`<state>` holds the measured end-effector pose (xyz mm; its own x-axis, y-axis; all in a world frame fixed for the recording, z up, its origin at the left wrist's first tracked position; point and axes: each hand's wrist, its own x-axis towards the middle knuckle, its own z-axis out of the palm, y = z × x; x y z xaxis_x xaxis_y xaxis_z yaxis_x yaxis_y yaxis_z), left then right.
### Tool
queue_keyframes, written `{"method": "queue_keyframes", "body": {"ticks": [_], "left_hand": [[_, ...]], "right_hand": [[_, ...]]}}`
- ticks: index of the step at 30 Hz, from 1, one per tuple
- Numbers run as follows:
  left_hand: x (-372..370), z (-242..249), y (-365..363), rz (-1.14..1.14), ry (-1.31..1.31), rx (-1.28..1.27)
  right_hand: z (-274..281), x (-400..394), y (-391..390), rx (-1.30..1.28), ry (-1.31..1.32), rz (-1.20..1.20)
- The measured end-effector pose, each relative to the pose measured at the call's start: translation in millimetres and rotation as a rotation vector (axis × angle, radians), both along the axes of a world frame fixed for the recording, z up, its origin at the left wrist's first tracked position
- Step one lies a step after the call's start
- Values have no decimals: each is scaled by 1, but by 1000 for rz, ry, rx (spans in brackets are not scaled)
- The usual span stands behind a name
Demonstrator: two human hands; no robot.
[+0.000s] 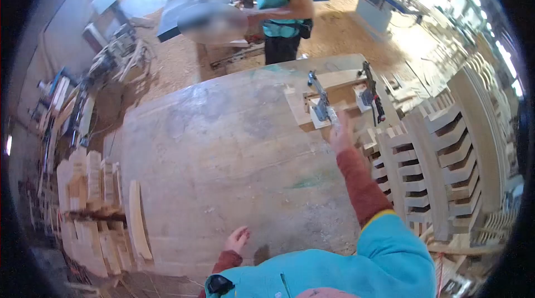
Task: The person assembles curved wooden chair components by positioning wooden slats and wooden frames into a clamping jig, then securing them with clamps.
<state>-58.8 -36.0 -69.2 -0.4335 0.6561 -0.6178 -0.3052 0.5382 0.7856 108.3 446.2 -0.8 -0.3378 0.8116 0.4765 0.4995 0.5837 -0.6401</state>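
My right hand (pixel 341 133) reaches out to the far right of the table and is closed around the near end of a toggle clamp (pixel 319 97). This clamp is fixed to a light wooden jig (pixel 298 105). A second clamp (pixel 372 91), dark with red parts, stands to its right on the same jig. Pale wood shows beneath both clamps. Low over the near edge of the table is my left hand (pixel 238 239), its fingers loosely bent and apart, with nothing visible in it.
The worn wooden table (pixel 223 158) fills the middle. A curved wood strip (pixel 139 220) lies at its left edge, beside stacked wooden pieces (pixel 92 181). Tall stacks of shaped wood parts (pixel 446 153) stand close on the right. Beyond, a person (pixel 284 2) works at a machine table (pixel 173 19).
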Motion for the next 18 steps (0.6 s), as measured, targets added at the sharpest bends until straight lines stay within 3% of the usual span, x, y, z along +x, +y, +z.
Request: {"method": "queue_keyframes", "body": {"ticks": [2,6,9,12,15,18], "left_hand": [[7,15,8,6,-1,65],[29,17,-4,-71,26,139],[43,41,-13,-137,40,35],[55,37,-18,-168,84,92],[68,47,-13,-161,137,189],[79,59,-9,-217,172,142]], "right_hand": [[12,12,-66,84,-136,153],[7,74,-158,-55,-43,217],[-19,129,-212,-532,8,242],[-31,173,-252,-927,-81,353],[-17,194,-280,-927,-278,563],[-52,210,-288,-914,-397,718]]}}
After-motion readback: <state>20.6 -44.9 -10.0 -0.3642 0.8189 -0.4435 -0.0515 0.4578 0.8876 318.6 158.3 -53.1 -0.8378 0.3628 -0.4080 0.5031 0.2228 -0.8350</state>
